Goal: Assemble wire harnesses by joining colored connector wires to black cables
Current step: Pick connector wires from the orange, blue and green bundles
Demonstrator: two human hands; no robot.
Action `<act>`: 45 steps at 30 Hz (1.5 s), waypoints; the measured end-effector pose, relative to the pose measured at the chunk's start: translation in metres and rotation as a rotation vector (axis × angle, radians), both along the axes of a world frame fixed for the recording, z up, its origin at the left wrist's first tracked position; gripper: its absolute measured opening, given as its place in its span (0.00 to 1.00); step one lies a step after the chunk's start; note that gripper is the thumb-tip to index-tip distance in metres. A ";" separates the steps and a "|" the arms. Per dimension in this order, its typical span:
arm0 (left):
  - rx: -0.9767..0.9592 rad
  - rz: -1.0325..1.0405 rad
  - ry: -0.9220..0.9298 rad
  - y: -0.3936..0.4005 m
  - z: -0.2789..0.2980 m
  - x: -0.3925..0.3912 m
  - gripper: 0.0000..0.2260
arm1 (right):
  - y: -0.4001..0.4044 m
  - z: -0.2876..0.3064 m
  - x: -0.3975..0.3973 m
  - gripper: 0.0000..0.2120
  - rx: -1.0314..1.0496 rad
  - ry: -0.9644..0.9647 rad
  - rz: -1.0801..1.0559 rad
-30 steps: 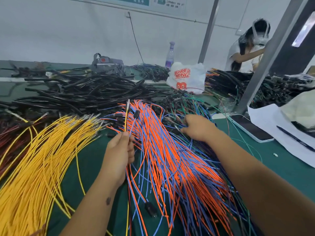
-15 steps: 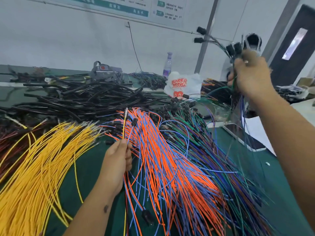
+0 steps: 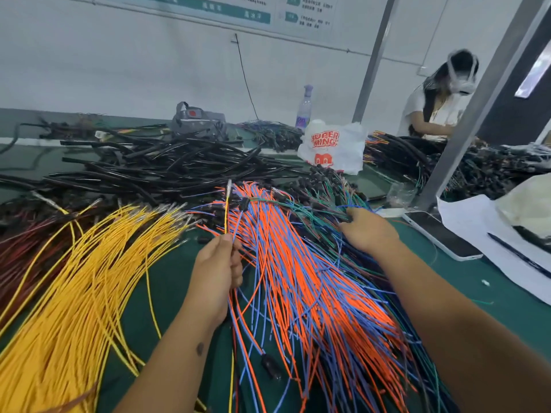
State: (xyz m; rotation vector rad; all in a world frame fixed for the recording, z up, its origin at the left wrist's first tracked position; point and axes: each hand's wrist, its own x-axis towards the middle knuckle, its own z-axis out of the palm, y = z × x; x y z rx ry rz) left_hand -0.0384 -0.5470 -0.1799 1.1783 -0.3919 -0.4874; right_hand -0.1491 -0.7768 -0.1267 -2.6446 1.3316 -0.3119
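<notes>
Green bench (image 3: 167, 281): left hand (image 3: 216, 272) fingers pinch yellow wire (image 3: 227, 208); right hand (image 3: 368, 231) fingers grip green-blue wires (image 3: 316, 205).

Bright, even light filled the scene with only soft shadows. Wide-angle distortion bent the edges, and the yellow wires (image 3: 68, 293) at lower left looked blurred.

White wall (image 3: 119, 70) with posted signs (image 3: 253, 10), grey post (image 3: 372, 61), green worktable (image 3: 507, 308).
</notes>
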 end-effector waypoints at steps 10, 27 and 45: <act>0.013 0.003 0.001 0.001 0.000 0.000 0.13 | 0.035 -0.023 0.024 0.17 -0.052 -0.110 0.297; -0.029 0.008 0.075 -0.001 0.002 0.001 0.15 | 0.047 0.149 0.001 0.10 0.001 -1.235 0.233; -0.395 -0.027 0.543 0.004 -0.001 0.019 0.16 | 0.081 0.001 0.048 0.10 -0.009 -0.259 0.241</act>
